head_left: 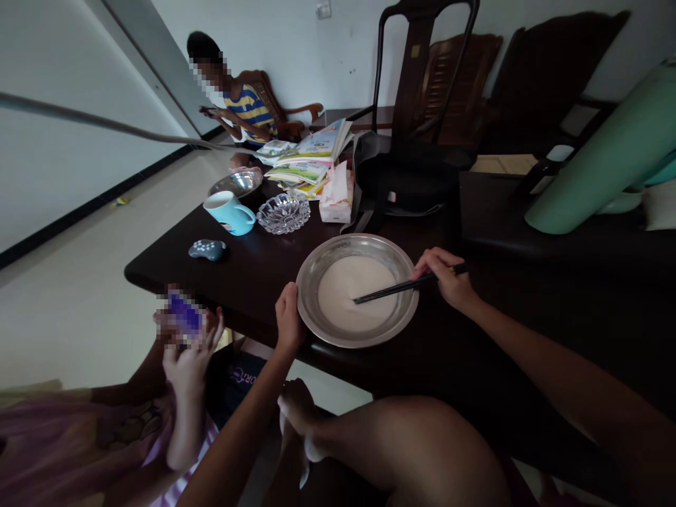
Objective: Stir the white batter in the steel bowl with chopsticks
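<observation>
A wide metal bowl (311,310) stands at the near edge of the dark table, with a pale, creamy liquid (343,289) in it. My left hand (289,317) is closed on the bowl's left rim. In my right hand (444,276), over the right rim, is a pair of dark chopsticks (393,289). Their tips dip into the liquid near its middle, where a faint swirl shows.
Beyond the bowl are a light blue mug (236,215), a glass dish (284,213), a tissue pack (336,197), books (311,155), a black bag (406,176) and a game controller (207,249). A green bottle (602,155) leans at right. Two people hold devices at left.
</observation>
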`<action>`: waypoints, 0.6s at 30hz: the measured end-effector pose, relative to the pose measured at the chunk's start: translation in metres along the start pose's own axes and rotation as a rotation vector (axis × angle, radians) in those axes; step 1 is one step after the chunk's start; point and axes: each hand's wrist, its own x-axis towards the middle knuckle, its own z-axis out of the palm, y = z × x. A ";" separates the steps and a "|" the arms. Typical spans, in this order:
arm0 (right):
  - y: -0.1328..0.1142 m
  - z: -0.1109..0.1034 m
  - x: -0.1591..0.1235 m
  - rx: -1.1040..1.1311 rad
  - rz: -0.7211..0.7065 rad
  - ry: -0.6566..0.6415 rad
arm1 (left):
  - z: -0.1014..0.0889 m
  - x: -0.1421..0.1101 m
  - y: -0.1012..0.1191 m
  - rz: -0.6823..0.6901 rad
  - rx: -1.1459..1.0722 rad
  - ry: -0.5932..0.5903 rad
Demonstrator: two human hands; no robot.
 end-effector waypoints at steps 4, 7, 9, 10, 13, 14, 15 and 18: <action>0.000 0.001 0.000 -0.121 -0.021 -0.012 | -0.001 0.000 -0.001 0.008 -0.004 -0.009; 0.002 0.001 0.000 0.022 0.024 0.042 | -0.002 0.001 -0.003 0.017 0.014 -0.020; 0.002 0.002 0.000 0.028 0.043 -0.013 | -0.002 0.002 -0.004 0.021 0.017 -0.026; 0.003 0.002 0.000 -0.015 0.036 -0.043 | -0.002 0.002 -0.004 0.025 0.017 -0.028; 0.003 0.001 0.001 -0.087 -0.003 -0.014 | -0.002 0.001 -0.002 0.037 0.023 -0.028; 0.003 0.000 0.001 -0.055 -0.004 0.019 | -0.002 0.000 -0.001 0.039 0.031 -0.031; 0.004 0.000 0.001 -0.011 0.002 0.043 | -0.002 0.000 0.000 0.040 0.037 -0.034; 0.004 0.000 0.001 0.004 0.011 -0.002 | -0.003 0.000 -0.001 0.045 0.045 -0.041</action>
